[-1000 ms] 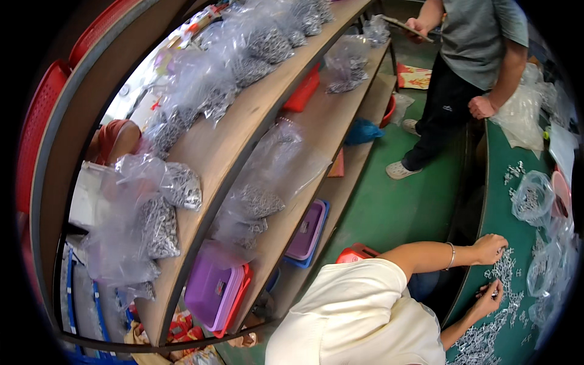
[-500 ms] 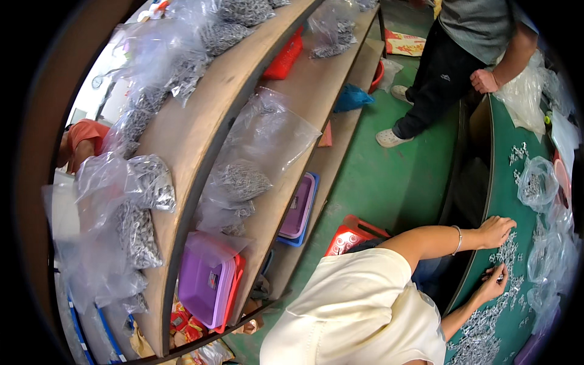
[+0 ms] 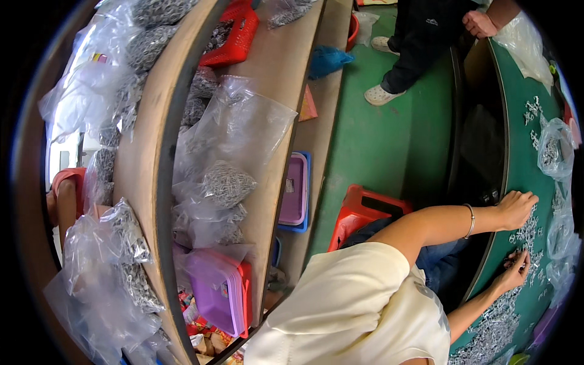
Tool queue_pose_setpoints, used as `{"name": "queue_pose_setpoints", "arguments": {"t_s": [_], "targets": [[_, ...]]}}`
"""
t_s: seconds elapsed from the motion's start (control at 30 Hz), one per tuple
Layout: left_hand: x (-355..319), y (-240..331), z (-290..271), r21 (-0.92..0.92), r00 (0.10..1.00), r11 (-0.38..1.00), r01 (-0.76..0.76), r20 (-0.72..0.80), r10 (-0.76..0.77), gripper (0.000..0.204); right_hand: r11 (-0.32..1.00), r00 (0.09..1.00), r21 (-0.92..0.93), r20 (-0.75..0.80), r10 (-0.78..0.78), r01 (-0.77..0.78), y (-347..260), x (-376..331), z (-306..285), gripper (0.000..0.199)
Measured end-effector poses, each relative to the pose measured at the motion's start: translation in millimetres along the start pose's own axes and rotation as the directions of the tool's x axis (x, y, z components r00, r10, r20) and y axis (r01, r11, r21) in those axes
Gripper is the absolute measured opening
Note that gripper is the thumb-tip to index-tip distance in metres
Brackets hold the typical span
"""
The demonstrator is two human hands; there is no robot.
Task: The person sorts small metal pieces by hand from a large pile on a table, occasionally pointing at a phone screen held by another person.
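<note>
On the green bench top [image 3: 517, 146] at the right, small silver metal pieces [image 3: 493, 322] lie in a long heap along the near edge. My left hand [image 3: 516, 210], with a bracelet on its wrist, rests at the heap's far end. Its fingers are bent down and closed, and whatever is between them is hidden. Nearer to me, my right hand [image 3: 513, 272] is curled over the same heap, palm partly turned up. Small metal pieces show within its fingers. Loose pieces lie scattered between and beyond both hands.
Clear bags [image 3: 556, 149] line the bench's far side. A person in dark trousers [image 3: 420, 42] stands at the far end. Left of me, wooden shelves [image 3: 155, 152] hold bagged metal parts [image 3: 228, 182], purple trays [image 3: 213, 298] and a red basket [image 3: 234, 36]. A red plastic seat [image 3: 359, 210] is beside me.
The view has shifted, so the shelves sit further left and the standing person is higher, partly cut off. Both my hands remain at the heap, with little other visible change.
</note>
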State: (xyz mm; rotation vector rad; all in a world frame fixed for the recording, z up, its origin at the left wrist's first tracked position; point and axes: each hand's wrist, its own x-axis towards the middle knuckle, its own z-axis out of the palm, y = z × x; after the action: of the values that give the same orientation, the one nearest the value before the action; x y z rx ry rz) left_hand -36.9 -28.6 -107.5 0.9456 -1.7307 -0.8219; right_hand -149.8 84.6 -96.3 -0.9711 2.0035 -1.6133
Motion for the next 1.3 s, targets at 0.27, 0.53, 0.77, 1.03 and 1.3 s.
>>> {"name": "queue_pose_setpoints", "arguments": {"t_s": [0.27,0.53,0.77,1.03,1.3], "targets": [[2.0,1.5,-6.2,-0.096,1.0,0.995,0.0,0.005,0.001,0.025,0.999,0.999,-0.013,-0.01,0.033,-0.033,-5.1,-1.3,2.5,0.02],[3.3,3.2,-9.3,-0.099,1.0,0.995,0.002,0.003,-0.001,0.025,0.998,0.997,-0.022,-0.051,0.063,-0.064,-9.1,-2.2,8.8,0.018],[0.7,2.5,-7.6,-0.073,1.0,0.997,-0.001,-0.011,0.0,0.027,0.997,0.997,-0.023,-0.038,0.073,-0.074,-11.4,-5.0,9.3,0.017],[1.6,2.3,-10.5,-0.087,0.999,0.996,-0.025,-0.047,0.021,0.027,0.995,0.996,-0.038,-0.021,0.092,-0.093,-11.7,-7.3,8.6,0.019],[3.8,5.2,-11.2,-0.105,0.994,0.993,-0.054,-0.102,0.044,0.019,0.998,0.995,-0.059,-0.097,-0.012,0.007,-17.9,-12.5,12.4,0.021]]}}
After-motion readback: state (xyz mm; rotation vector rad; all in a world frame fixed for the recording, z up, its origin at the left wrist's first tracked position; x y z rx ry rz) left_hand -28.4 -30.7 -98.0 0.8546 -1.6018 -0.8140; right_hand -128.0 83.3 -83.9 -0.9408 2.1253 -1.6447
